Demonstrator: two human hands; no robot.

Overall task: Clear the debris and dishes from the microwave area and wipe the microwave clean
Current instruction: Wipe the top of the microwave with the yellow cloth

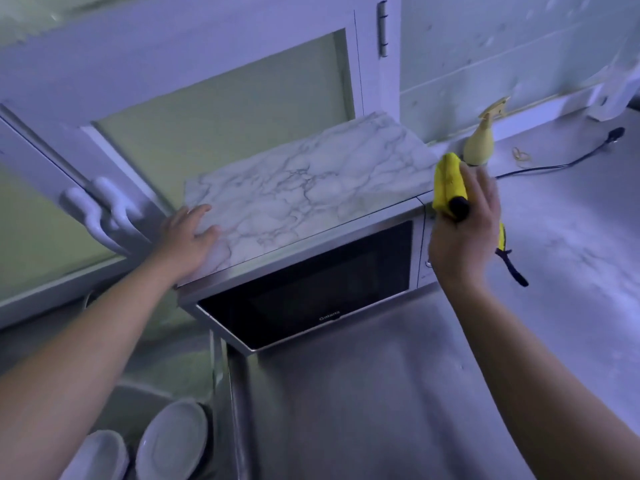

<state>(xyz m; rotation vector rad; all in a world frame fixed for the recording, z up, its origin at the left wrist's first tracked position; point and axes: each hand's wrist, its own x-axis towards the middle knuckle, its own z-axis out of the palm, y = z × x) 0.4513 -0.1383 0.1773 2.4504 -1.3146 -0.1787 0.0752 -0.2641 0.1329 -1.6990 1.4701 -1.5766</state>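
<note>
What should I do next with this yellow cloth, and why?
Probably bring the right hand leftward and lay the yellow cloth on the microwave's marbled top to start wiping: the cloth is held beside its right edge, and the left hand rests flat on the top.

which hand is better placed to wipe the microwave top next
Right, likely: the right hand grips the yellow cloth beside the microwave; the left hand lies flat on the marble-patterned top, holding nothing.

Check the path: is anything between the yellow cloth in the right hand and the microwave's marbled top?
Nothing visible does. Only the left hand rests on the marbled top, at its near left corner. The spray bottle stands behind the right hand and its yellow cloth, off the path.
</note>
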